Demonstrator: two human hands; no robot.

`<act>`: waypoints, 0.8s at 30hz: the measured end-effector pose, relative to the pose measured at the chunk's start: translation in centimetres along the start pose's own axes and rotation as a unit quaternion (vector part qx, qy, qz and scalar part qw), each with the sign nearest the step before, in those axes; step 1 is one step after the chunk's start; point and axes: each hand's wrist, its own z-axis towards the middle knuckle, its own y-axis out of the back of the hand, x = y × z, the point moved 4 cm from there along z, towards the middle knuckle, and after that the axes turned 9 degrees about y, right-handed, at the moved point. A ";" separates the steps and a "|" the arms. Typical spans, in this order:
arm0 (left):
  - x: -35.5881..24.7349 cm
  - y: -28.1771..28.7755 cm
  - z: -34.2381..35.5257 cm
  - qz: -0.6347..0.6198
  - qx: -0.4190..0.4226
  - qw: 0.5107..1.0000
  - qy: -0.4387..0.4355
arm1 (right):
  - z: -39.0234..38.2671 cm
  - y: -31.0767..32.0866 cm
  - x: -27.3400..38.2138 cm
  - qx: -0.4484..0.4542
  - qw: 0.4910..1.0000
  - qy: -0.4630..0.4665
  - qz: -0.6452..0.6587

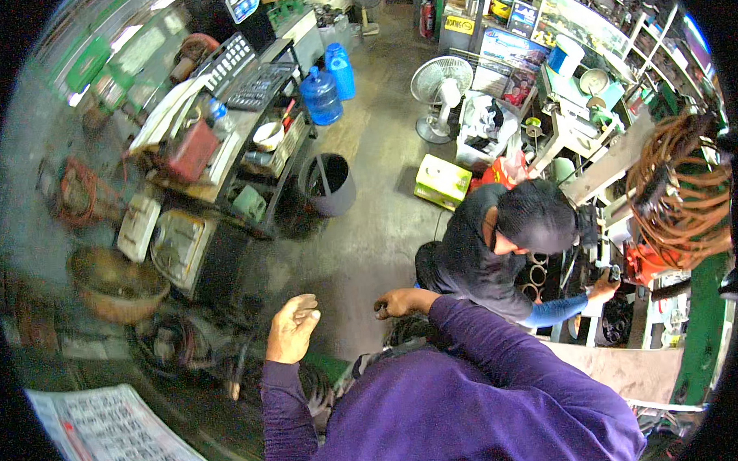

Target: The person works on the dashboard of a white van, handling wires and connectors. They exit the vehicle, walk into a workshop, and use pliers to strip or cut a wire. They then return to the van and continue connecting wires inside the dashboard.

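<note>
My left hand [293, 329] is raised in front of me with its fingers loosely bent and the thumb a little apart; nothing shows in it. To its right, my right hand [407, 301] reaches inward with relaxed, curved fingers, and I see no object in it. A gap over the concrete floor [346, 280] separates the two hands. Just right of my right forearm crouches another person [487, 251] in a dark shirt. That person's hand [604, 287] grips a small dark part that I cannot make out.
A workbench [244, 153] with a red box stands at the left. Ahead are a dark bin [327, 186], a blue water jug [321, 98], a white fan [443, 86] and a green-yellow box [442, 182]. Coiled brown hose [680, 191] hangs at right; a calendar sheet [116, 434] is lower left.
</note>
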 end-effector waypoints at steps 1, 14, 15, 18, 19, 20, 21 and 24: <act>-1.1 0.0 2.9 0.007 0.012 1.000 0.005 | 1.4 2.4 -1.4 -0.024 1.000 -0.014 -0.008; -4.1 4.9 29.6 0.220 0.012 0.969 0.115 | 9.8 28.9 -14.1 -0.204 0.974 -0.034 -0.096; -4.7 5.5 31.9 0.239 0.005 0.963 0.126 | 9.8 31.5 -14.5 -0.214 0.973 -0.054 -0.064; -7.7 5.0 39.8 0.308 0.061 0.940 0.134 | 10.8 36.5 -19.1 -0.267 0.957 -0.105 0.038; -9.2 4.4 42.5 0.319 0.076 0.934 0.143 | 10.3 38.1 -20.2 -0.286 0.954 -0.089 0.009; -9.9 3.9 45.5 0.314 0.092 0.936 0.126 | 9.8 38.3 -22.4 -0.285 0.953 -0.072 -0.073; -10.2 3.3 49.0 0.309 0.108 0.939 0.108 | 9.1 38.5 -24.8 -0.289 0.943 -0.060 -0.156; -14.3 1.4 59.8 0.315 0.106 0.943 0.000 | 5.2 36.5 -33.2 -0.159 0.941 -0.220 -0.202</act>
